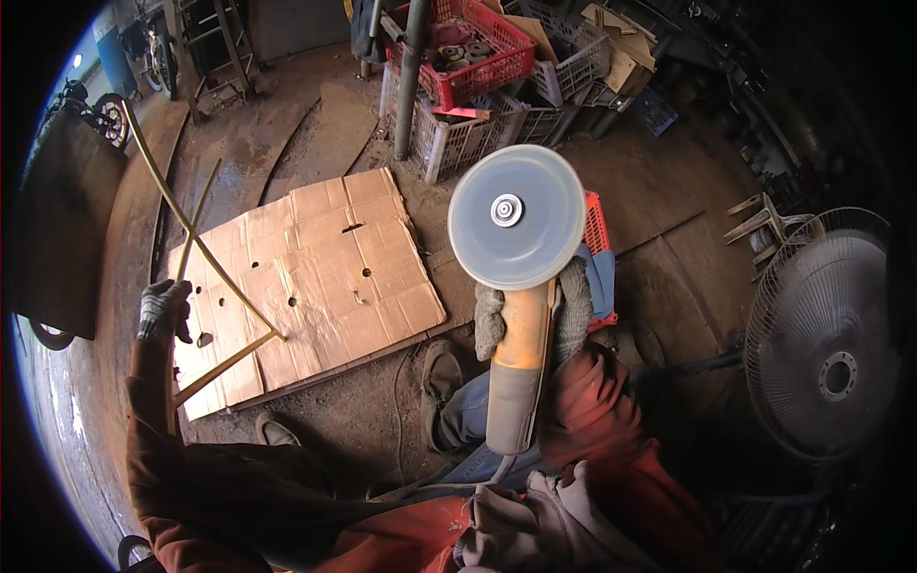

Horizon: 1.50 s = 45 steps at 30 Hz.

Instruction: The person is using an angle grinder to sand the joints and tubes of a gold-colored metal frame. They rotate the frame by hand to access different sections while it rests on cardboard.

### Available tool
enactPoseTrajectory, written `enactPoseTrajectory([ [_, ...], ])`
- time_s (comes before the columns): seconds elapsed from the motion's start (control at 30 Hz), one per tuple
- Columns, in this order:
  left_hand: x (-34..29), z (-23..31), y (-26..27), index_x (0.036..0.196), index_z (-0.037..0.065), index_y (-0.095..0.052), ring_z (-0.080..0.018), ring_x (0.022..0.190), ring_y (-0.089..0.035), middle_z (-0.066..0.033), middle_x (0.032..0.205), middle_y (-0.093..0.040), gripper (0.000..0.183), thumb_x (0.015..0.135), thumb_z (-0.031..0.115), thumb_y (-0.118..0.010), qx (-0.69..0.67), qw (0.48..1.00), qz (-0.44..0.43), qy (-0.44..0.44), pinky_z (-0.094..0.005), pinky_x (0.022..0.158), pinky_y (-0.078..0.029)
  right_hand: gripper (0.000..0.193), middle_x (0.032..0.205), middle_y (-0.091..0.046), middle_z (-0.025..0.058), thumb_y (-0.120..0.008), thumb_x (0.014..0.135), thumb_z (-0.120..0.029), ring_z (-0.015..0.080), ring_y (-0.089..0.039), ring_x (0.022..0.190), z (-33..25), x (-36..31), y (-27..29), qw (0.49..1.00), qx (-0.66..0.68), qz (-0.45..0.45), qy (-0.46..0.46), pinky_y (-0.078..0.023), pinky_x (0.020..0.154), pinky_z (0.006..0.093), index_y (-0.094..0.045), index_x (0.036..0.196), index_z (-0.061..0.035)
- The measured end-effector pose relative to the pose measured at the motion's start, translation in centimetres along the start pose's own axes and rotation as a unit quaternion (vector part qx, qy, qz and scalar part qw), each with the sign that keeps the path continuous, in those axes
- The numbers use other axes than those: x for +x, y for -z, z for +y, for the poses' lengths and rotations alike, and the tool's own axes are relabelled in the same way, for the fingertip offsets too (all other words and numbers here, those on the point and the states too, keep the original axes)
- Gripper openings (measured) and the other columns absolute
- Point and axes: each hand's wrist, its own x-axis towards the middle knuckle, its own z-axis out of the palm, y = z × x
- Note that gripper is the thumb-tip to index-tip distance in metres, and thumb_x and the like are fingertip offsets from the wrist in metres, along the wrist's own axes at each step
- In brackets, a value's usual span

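My right hand (573, 304), in a grey knitted glove, is wrapped round the orange and grey body of an angle grinder (522, 329). The grinder stands upright before me with its pale round disc (473, 244) at the top, facing me; whether the disc spins I cannot tell. A cord leaves its lower end. At the left, my gloved left hand (166, 307) is closed on a thin metal frame (212, 258) of joined bars, one of them long and curved. Part of the frame is over a flat cardboard sheet (325, 277), well apart from the disc.
A round fan (821, 344) with a wire guard stands close at my right. Behind are a metal post (409, 86), stacked grey crates (458, 143) and a red crate (487, 48) holding discs. Another red crate (596, 224) is behind the grinder. A dark panel (67, 229) stands far left.
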Motion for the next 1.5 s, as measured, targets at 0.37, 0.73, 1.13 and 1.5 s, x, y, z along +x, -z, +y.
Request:
enactPoseTrajectory([
  [0.37,-0.4,0.4,-0.2,0.071,0.003,-0.056,-0.0199,0.03,-0.046,-0.0053,0.053,-0.05,0.029,0.089,0.025,-0.066,-0.003,1.0,-0.005,-0.004,-0.0359,0.025,-0.042,0.078,0.086,-0.059,0.0187,-0.043,0.09,-0.069,0.0358,-0.062,0.06,0.6,0.0,-0.8,1.0,0.025,-0.01,0.003,-0.055,0.052,0.0493,-0.051,0.118,0.0033],
  [0.73,0.3,-0.3,-0.2,0.082,0.001,-0.06,-0.0186,0.03,-0.044,-0.0055,0.053,-0.05,0.022,0.089,0.021,-0.066,-0.016,1.0,0.004,-0.001,-0.0359,0.023,-0.039,0.081,0.085,-0.058,0.019,-0.043,0.09,-0.07,0.0353,-0.061,0.06,0.7,0.2,-0.9,0.999,0.028,-0.015,0.015,-0.055,0.052,0.0494,-0.05,0.12,0.0051],
  [1.13,-0.2,0.3,-0.3,0.073,0.002,-0.057,-0.02,0.03,-0.046,-0.0053,0.053,-0.049,0.029,0.089,0.025,-0.065,0.001,1.0,0.0,-0.005,-0.036,0.025,-0.042,0.086,0.085,-0.058,0.0186,-0.042,0.088,-0.072,0.0345,-0.061,0.061,0.2,-0.2,-2.8,0.997,0.08,0.01,-0.002,-0.054,0.053,0.0499,-0.049,0.125,0.0056],
  [1.5,0.3,-0.1,-0.8,0.082,0.0,-0.061,-0.0177,0.03,-0.044,-0.0049,0.053,-0.051,0.022,0.089,0.021,-0.066,-0.019,1.0,-0.012,-0.002,-0.0347,0.024,-0.04,0.084,0.089,-0.058,0.0186,-0.04,0.089,-0.071,0.036,-0.062,0.065,1.2,0.1,3.5,0.999,0.035,0.002,0.015,-0.054,0.056,0.0556,-0.049,0.126,0.0036],
])
